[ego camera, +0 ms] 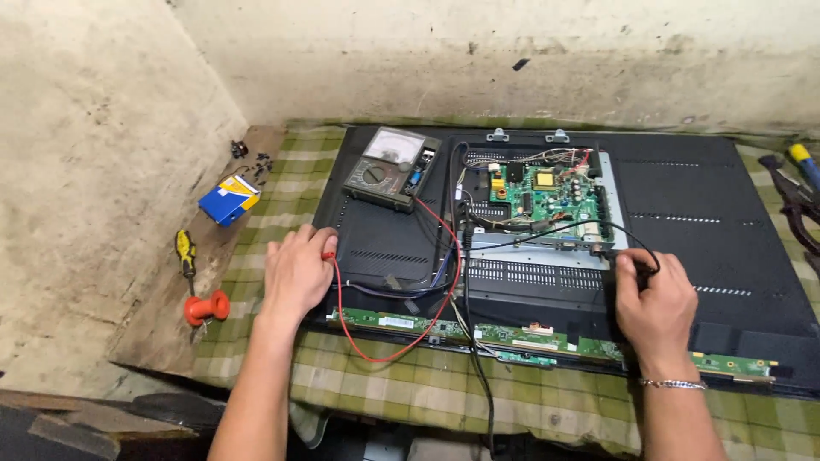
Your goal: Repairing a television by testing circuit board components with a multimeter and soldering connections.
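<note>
A flat television (709,213) lies face down on a checked cloth, its back open over a green circuit board (547,192). My left hand (297,271) rests on the set's left edge, holding the red probe whose red lead (389,350) loops back to the analog multimeter (391,169). My right hand (653,303) pinches the black probe by the metal bracket below the board; its black lead (547,232) runs left across the set. A long green strip board (512,335) lies along the near edge between my hands.
A blue and yellow box (229,199), small screws (256,162), a yellow-handled screwdriver (184,254) and a red knob-like tool (207,307) lie at the left. Pliers and tool handles (799,201) sit at the right. Bare concrete walls close the back and left.
</note>
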